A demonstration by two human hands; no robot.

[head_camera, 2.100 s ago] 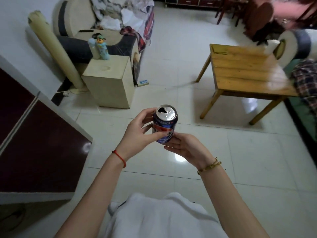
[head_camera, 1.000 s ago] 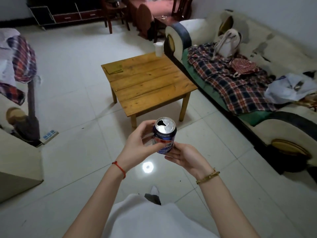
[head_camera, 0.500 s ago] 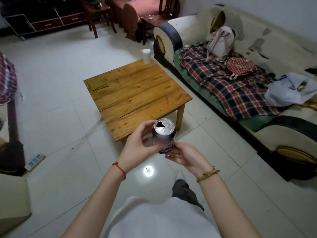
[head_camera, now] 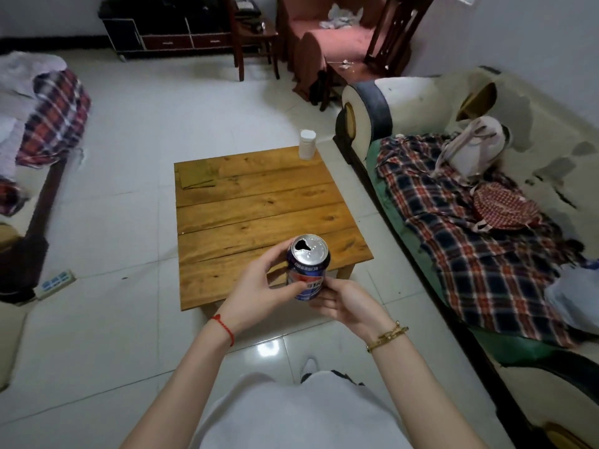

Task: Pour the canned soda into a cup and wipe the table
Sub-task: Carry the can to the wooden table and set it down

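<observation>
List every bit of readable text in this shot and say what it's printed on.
Soda can, upper dark band: a row of white characters, too small and blurred to read.
Soda can, lower white band: large blue lettering, partly covered by the hands and blurred; not readable.
Cup, cloth, table: no text visible.

Both bare forearms reach forward from the lower edge of the view and converge at centre. Left hand (head_camera: 259, 286): fingers curled round the far side of an upright can (head_camera: 308, 268), thumb pressed across its near face; a red string circles the wrist. Right hand (head_camera: 348, 303): palm turned up, fingers cupped beneath and against the can's base; a gold bracelet circles the wrist.
</observation>
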